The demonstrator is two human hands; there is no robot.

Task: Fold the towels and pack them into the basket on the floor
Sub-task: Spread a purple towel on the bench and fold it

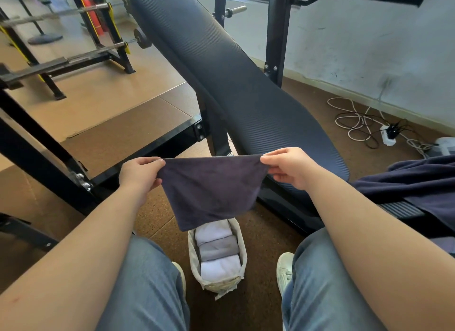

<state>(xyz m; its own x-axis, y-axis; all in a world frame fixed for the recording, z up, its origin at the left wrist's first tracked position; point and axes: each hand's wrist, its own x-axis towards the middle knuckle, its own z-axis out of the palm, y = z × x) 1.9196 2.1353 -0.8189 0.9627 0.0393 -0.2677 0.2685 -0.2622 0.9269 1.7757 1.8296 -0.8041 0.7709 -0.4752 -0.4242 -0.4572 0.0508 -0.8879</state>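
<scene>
A dark purple towel (211, 190) hangs stretched in the air between my hands. My left hand (140, 174) pinches its upper left corner and my right hand (289, 167) pinches its upper right corner. Straight below it on the brown floor, between my feet, stands a small pale fabric basket (242, 244). Folded towels lie in it in a row: white ones (220, 268) at the near and far ends and a grey one (218, 248) in the middle. The hanging towel hides the basket's far end.
A black padded weight bench (221, 72) slopes up ahead, on a black steel frame (147, 148). More dark cloth (418, 183) lies at the right. Cables and a power strip (389, 134) lie by the wall. Barbell racks (73, 57) stand far left.
</scene>
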